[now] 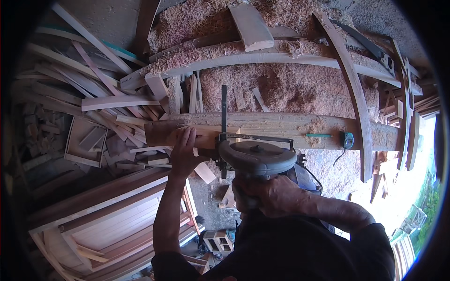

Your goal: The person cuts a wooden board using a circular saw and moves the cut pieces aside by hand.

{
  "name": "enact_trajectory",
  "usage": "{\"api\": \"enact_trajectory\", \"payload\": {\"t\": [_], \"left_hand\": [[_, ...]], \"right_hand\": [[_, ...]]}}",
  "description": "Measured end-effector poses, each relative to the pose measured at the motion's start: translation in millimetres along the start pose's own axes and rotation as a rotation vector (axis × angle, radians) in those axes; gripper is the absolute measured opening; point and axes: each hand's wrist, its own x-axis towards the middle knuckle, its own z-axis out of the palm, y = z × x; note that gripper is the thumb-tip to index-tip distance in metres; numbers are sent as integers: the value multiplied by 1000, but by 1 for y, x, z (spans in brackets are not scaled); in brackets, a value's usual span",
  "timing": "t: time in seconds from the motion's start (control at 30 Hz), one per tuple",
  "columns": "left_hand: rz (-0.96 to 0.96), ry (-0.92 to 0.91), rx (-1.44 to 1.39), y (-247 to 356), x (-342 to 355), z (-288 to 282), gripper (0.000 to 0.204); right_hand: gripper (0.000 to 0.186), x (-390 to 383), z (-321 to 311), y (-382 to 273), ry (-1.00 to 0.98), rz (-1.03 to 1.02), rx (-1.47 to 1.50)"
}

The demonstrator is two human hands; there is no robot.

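My right hand [272,194] is wrapped round the handle of a grey handheld power saw [258,154]. The saw has a rounded housing and a black metal guide bar [224,105] pointing away from me. A pale wooden piece [206,132] lies at the saw's left side, on a thick beam [276,122] that runs across in front of me. My left hand [183,152] grips this piece, fingers over its top and thumb at the near side. The cutting part is hidden under the housing.
A teal tape measure [347,139] and a green pencil [318,135] lie on the beam's right part. A curved plank [347,84] crosses it. Sawdust and shavings [300,89] cover the floor beyond. Offcuts [98,103] pile up at left, near a wooden frame [112,220].
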Motion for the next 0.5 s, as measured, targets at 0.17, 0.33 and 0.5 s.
{"api": "enact_trajectory", "payload": {"t": [0.17, 0.33, 0.5], "left_hand": [[23, 1, 19, -1, 2, 0, 122], [0, -43, 6, -1, 4, -5, 122], [21, -54, -15, -7, 2, -7, 119]], "right_hand": [[60, 2, 3, 5, 19, -23, -7], [57, 4, 8, 9, 42, -47, 17], [65, 12, 7, 8, 14, -62, 63]]}}
